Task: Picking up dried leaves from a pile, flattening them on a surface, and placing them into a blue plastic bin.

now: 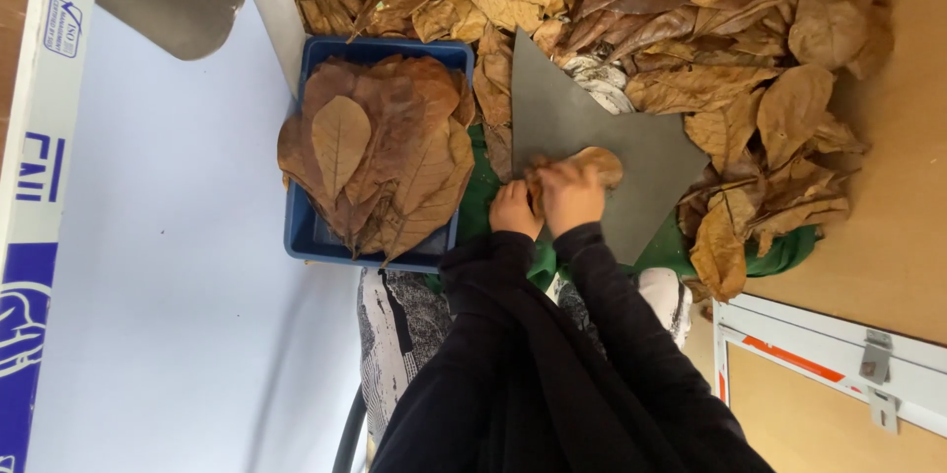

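Observation:
Both hands meet over a flat grey triangular board [582,128] that lies on green cloth. My right hand [572,197] is closed on a dry brown leaf [597,162], pressing it onto the board. My left hand [515,209] sits beside it, fingers curled on the same leaf's left edge. Black sleeves cover both arms. The leaf is partly hidden under my fingers.
A blue plastic tray [308,236] left of my hands holds a stack of flattened brown leaves [380,152]. A big heap of loose dry leaves [691,19] covers the far side and right. A white wall [168,266] stands at left, a wooden floor [898,236] at right.

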